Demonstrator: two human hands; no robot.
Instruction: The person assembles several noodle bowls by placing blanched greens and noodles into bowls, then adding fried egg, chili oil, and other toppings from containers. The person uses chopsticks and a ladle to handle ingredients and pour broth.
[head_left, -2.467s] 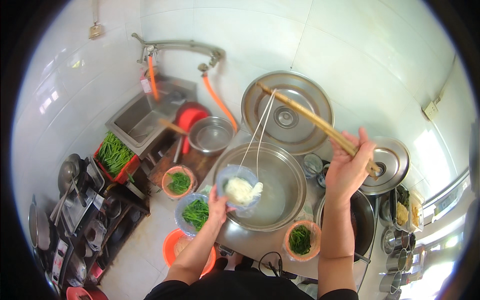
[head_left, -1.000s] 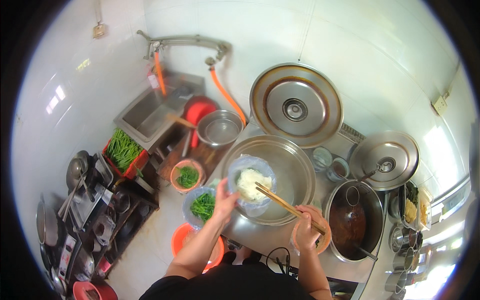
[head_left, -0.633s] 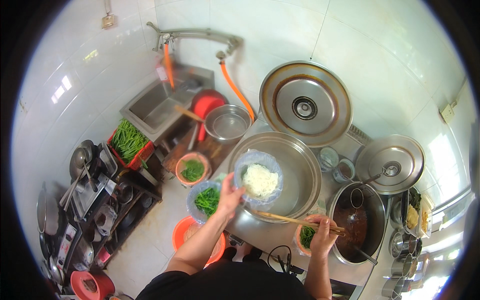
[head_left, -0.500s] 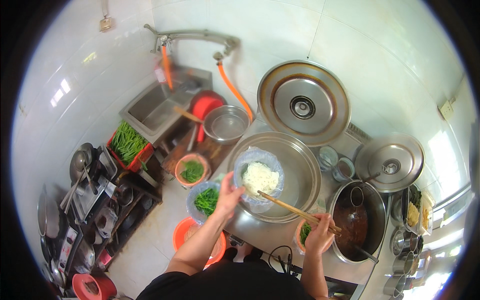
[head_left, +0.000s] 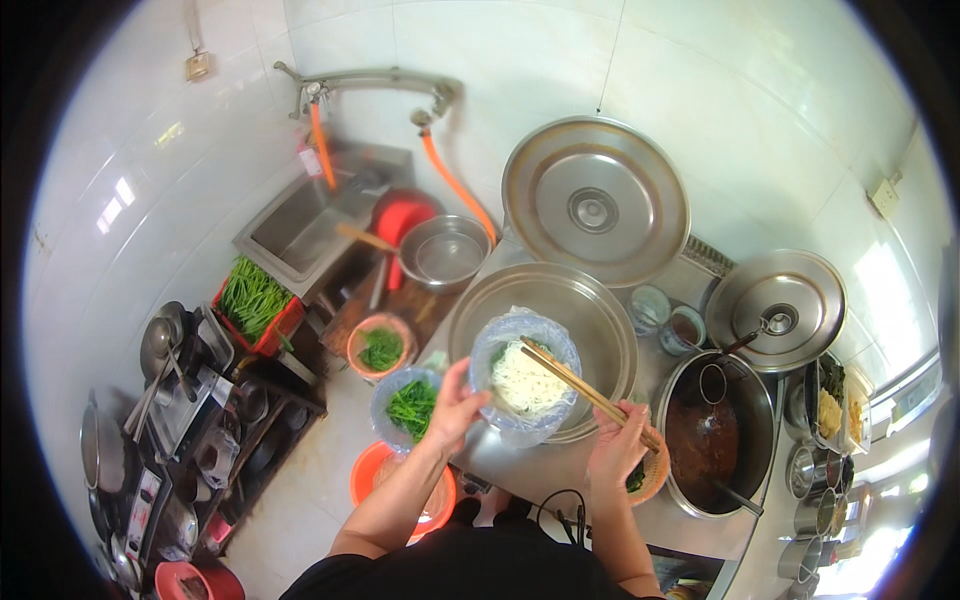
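Note:
My left hand (head_left: 456, 408) grips the left rim of a bowl (head_left: 556, 341) lined with a clear plastic bag. White noodles (head_left: 522, 384) lie heaped in it, with a little green at their far edge. The bowl is held over the near part of a wide steel pot (head_left: 617, 345). My right hand (head_left: 618, 440) is closed around long wooden chopsticks (head_left: 585, 388), whose tips reach into the bowl at the noodles' far side. A basket of greens (head_left: 653, 474) shows partly behind my right hand.
At right stands a deep pot of reddish-brown broth (head_left: 704, 440) with a ladle in it. Two jars (head_left: 650, 308) and large lids (head_left: 595, 207) are behind. Left are a bag-lined bowl of cut greens (head_left: 411, 408), an orange basin (head_left: 371, 467), a pan (head_left: 445, 250) and a sink (head_left: 300, 235).
The bowl has come slightly nearer to me and to the right. The chopstick tips have shifted from the noodles' near edge to their far side. My right hand has moved left.

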